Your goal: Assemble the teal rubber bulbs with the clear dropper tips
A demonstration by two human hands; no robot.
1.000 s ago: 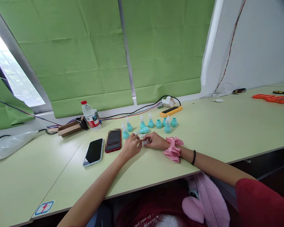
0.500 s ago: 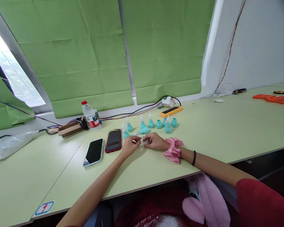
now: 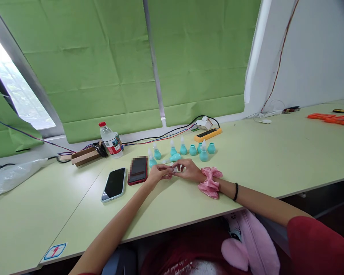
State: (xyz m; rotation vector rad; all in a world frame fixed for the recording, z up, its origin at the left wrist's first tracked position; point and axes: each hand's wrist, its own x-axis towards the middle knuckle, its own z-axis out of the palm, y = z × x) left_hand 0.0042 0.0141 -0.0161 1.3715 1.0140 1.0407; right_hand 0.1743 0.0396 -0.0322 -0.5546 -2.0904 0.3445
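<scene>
My left hand (image 3: 160, 173) and my right hand (image 3: 188, 170) meet over the table, fingers closed around a small clear plastic piece (image 3: 175, 169). Fingers cover much of it; it resembles the clear tips of the nasal aspirators nearby. Just beyond my fingers a teal bulb aspirator (image 3: 175, 157) lies on its side. Upright teal aspirators with clear tips stand around it, such as one at the right (image 3: 203, 152) and one at the left (image 3: 152, 159). A few teal bulbs without tips, like this bulb (image 3: 211, 148), stand among them.
Left of my hands lie a red-cased phone (image 3: 137, 170) and a pale-cased phone (image 3: 114, 185). Behind them stand a water bottle (image 3: 111, 141) and a cardboard tray (image 3: 86, 156). A yellow power strip (image 3: 208, 135) and cables run along the wall. Orange tools (image 3: 332, 118) lie far right.
My left fingers have moved slightly right and closed in over the clear piece, covering more of it. My right hand has stayed nearly in place. The aspirators have not moved.
</scene>
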